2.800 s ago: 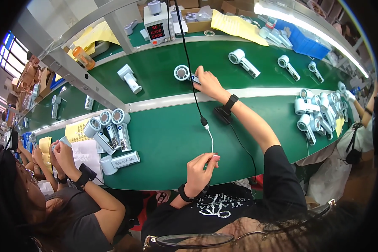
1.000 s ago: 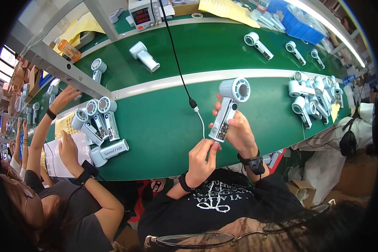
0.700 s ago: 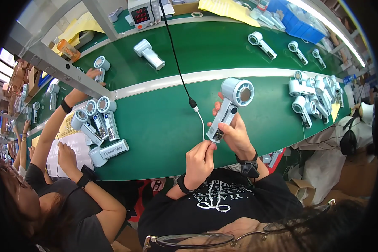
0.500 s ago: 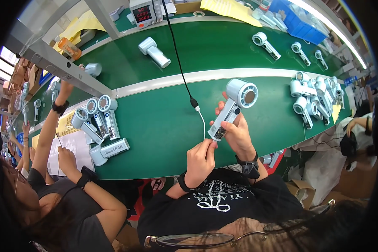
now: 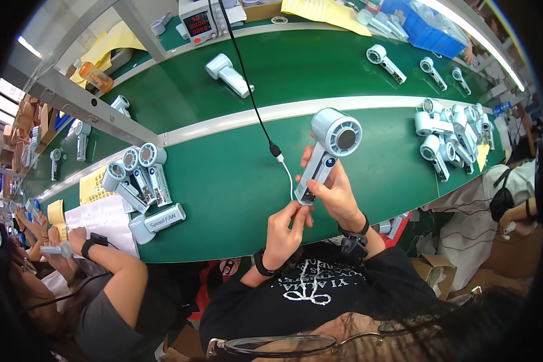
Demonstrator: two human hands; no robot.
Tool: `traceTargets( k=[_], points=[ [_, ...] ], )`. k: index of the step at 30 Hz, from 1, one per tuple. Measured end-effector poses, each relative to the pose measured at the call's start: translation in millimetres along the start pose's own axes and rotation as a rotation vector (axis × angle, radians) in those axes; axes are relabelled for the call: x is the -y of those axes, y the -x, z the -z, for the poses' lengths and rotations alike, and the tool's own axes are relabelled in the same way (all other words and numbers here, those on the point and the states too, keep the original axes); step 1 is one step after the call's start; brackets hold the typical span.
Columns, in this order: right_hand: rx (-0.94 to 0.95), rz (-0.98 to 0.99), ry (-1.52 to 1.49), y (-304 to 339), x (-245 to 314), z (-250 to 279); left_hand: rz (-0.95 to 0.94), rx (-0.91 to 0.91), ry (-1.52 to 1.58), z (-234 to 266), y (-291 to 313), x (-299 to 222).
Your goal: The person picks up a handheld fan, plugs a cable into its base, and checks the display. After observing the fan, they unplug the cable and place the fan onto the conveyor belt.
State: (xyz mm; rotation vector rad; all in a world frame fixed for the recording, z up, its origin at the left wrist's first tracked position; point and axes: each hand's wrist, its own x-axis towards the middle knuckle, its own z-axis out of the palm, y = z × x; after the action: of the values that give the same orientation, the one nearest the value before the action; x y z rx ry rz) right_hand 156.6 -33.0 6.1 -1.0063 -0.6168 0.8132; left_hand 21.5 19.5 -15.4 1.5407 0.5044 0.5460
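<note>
My right hand (image 5: 339, 192) is closed round the handle of a light-blue handheld fan (image 5: 336, 131), held tilted with its round head up and away from me. The handle's side is uncovered, showing inner parts, and a small blue light shows near its top. At the handle's lower end, my left hand (image 5: 285, 234) pinches the end of a white cable (image 5: 287, 175); the plug is hidden by the fingers. This cable joins a black cable (image 5: 251, 96) hanging from above.
Several fans (image 5: 140, 172) stand at left beside white paper (image 5: 102, 222); one fan (image 5: 157, 223) lies nearer. A pile of fans (image 5: 446, 136) is at right. Beyond the metal rail (image 5: 235, 116), more fans lie by a power supply (image 5: 197, 24) and blue bin (image 5: 425, 30). A co-worker (image 5: 111, 271) sits left.
The fan's small light has turned blue. Both my hands and the fan have shifted slightly left. The co-worker's arm has drawn back from the far surface, and a fan is in that person's hand.
</note>
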Motion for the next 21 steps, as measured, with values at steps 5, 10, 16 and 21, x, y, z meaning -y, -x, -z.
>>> traceTargets(
  k=[5,10,16,21],
  points=[
    [0.008,-0.042,-0.005,1,4,3,-0.014,0.053,-0.013,0,-2,-1],
    [0.012,-0.052,-0.021,2,3,0,-0.047,0.023,-0.053,0,-3,4],
    [-0.087,-0.031,0.069,1,1,-10,-0.129,-0.065,-0.123,-8,0,6],
    [-0.242,0.12,-0.012,0,-2,-8,-0.22,-0.076,-0.236,-9,-2,6]
  ],
)
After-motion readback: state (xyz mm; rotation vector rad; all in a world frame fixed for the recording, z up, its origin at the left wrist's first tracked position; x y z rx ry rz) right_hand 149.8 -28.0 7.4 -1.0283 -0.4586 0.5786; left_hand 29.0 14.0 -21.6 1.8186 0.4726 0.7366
